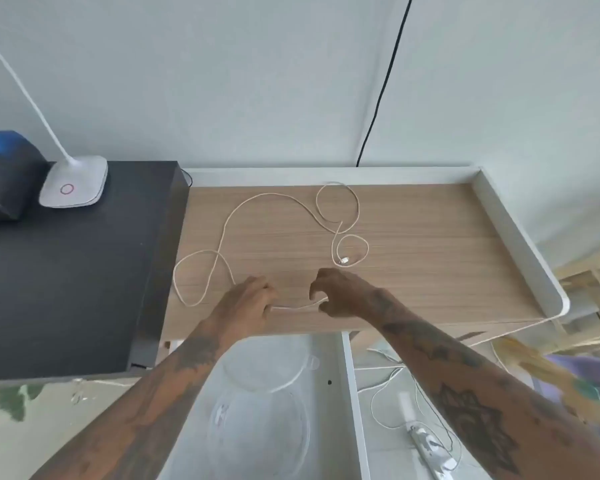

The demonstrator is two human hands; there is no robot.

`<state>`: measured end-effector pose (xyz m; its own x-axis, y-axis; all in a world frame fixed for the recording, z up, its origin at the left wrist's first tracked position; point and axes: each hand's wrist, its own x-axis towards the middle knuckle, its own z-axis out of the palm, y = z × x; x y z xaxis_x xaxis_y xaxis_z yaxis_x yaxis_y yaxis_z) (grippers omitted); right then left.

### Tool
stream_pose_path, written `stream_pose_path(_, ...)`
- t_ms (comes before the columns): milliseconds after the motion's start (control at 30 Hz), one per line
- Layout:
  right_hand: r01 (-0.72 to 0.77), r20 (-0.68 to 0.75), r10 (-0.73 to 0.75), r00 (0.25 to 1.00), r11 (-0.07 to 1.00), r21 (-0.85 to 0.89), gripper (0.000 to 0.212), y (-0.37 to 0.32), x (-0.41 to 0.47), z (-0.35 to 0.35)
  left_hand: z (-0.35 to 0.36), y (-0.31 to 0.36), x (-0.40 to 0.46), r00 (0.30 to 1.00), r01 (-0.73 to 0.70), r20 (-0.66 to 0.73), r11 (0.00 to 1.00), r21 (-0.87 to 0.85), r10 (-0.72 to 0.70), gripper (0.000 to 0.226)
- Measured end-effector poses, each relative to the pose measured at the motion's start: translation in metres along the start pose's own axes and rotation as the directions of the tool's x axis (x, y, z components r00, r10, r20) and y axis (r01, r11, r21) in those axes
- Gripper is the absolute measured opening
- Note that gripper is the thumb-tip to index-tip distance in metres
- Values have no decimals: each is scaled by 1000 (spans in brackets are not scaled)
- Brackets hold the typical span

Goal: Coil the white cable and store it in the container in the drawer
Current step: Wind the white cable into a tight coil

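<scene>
A long white cable (264,196) lies in loose loops across the wooden desk top (430,258), its plug end near the middle right. My left hand (246,299) and my right hand (340,292) each pinch the near stretch of the cable, a short span taut between them, close to the desk's front edge. Below the hands the white drawer (329,403) stands pulled out. Inside it sit a clear round container (260,434) and, just behind, its clear lid (267,365).
A black cabinet (66,271) adjoins the desk on the left, carrying a white lamp base (73,183) and a dark blue bag (4,174). A black cord (381,91) runs down the wall. More white cables and a power strip (426,445) lie on the floor at the right.
</scene>
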<state>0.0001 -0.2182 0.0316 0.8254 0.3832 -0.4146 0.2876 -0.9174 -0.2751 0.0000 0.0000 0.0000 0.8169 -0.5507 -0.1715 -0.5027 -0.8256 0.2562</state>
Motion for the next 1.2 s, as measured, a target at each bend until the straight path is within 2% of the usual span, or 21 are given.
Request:
stream_pose_path(33, -14, 25, 14, 1000, 1000, -13, 27, 1, 2, 4, 4, 1, 3, 1000, 1, 20, 1000, 9, -1, 28)
stream_pose_path(133, -10, -18, 10, 1000, 1000, 3, 19, 5, 5, 19, 14, 4, 3, 1000, -26, -10, 999, -18, 26, 28)
stream_pose_path(267, 2, -64, 1, 998, 999, 48, 19, 11, 10, 24, 22, 1, 0, 990, -36, -138, 995, -93, 23, 16)
stream_pose_path(367, 16, -56, -12, 998, 997, 75, 18, 13, 14, 25, 22, 2, -4, 983, -56, -181, 993, -102, 36, 6)
stream_pose_path(433, 22, -46, -17, 999, 994, 103, 17, 15, 15, 21, 20, 2, -5, 979, -76, -195, 991, -110, 53, 7)
stream_pose_path(533, 0, -24, 5, 1000, 980, 197, 16, 15, 15, 11, 12, 0, -9, 984, -49, -178, 988, -149, 22, 9)
stream_pose_path(633, -47, 13, 46, 999, 921, 387, 18, 13, 10, -2, -9, -1, -16, 973, -40, -232, 977, -211, -10, 7)
stream_pose_path(733, -74, 54, 51, 997, 786, 614, 16, 6, -8, -17, -39, 0, -29, 946, -82, -325, 966, -247, -3, 6)
stream_pose_path(800, -37, 46, 4, 999, 664, 746, 11, -8, -29, -23, -56, 1, -43, 925, -133, -380, 959, -249, 29, 6)
stream_pose_path(900, 44, -5, -103, 995, 381, 924, 20, -36, -68, -21, -72, 7, -72, 900, -174, -435, 941, -291, 32, 9)
stream_pose_path(1033, 168, -139, -179, 974, 159, 973, 17, -86, -120, -12, -82, 20, -113, 866, -201, -497, 883, -425, -42, 18)
stream_pose_path(1200, 266, -298, -157, 942, -195, 944, 8, -156, -171, -5, -87, 42, -155, 793, -256, -590, 796, -548, -151, 13)
